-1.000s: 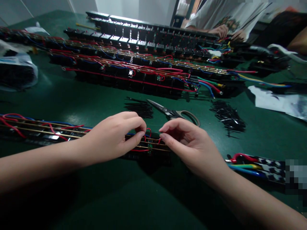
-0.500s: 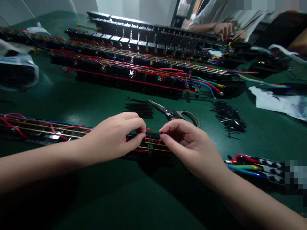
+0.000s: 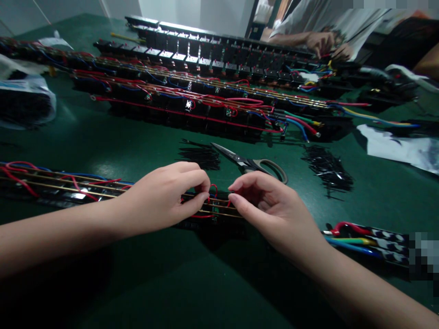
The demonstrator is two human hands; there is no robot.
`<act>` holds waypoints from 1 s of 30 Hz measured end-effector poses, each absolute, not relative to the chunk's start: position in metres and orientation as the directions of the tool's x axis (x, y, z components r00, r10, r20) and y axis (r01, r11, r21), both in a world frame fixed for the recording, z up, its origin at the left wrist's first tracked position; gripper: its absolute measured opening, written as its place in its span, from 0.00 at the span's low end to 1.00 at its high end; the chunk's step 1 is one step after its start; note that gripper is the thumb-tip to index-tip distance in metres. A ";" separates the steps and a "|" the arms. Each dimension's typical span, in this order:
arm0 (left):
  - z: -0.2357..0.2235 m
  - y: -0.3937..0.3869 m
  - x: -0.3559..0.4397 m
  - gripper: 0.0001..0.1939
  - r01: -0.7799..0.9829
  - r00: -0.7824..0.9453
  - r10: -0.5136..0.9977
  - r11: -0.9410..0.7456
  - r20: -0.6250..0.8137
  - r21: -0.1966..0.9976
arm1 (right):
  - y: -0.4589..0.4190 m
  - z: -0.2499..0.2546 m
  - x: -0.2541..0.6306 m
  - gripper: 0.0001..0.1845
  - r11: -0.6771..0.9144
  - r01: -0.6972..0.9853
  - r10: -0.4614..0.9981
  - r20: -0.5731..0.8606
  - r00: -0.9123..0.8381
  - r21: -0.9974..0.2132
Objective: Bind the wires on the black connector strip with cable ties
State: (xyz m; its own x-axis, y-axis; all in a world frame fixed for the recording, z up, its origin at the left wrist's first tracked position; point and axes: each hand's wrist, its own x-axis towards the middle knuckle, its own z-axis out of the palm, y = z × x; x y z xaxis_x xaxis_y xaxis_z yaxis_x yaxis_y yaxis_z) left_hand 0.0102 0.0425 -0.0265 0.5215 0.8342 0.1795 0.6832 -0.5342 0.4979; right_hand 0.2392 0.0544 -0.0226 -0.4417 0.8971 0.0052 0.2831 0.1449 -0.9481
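Left hand [image 3: 164, 196] and right hand [image 3: 274, 201]: 2 near-closed thumb-finger pinches, contents can't tell, over wired strip [image 3: 55, 183] on green table [image 3: 154, 278]. Light grip probably best, sparing red wire loop [image 3: 216, 189].

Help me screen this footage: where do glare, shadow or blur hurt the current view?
Head view: glare whitens parts of the black boxy modules at back; deep shadow darkens the green tabletop below the bare left hand; the far person's hands look slightly blurred.
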 end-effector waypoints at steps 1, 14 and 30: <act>-0.027 0.043 0.010 0.06 0.683 0.522 0.834 -0.535 0.179 0.498 | 0.054 -0.022 0.239 0.02 0.147 0.285 0.897 0.006 -0.443 -0.947; -0.027 0.043 0.009 0.06 0.671 0.535 0.823 -0.551 0.190 0.496 | 0.060 -0.025 0.240 0.04 -0.041 0.003 0.928 -0.040 -0.370 -0.999; -0.027 0.043 0.008 0.06 0.671 0.545 0.819 -0.554 0.177 0.493 | 0.059 -0.030 0.239 0.04 -0.086 -0.134 0.944 -0.038 -0.329 -0.987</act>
State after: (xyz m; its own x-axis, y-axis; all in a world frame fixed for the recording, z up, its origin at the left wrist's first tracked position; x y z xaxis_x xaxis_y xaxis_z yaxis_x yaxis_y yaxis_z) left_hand 0.0081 0.0429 -0.0268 0.5452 0.8193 0.1774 0.6715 -0.5535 0.4927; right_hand 0.2393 0.0591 -0.0300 -0.3291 0.9435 -0.0379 -0.1344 -0.0865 -0.9871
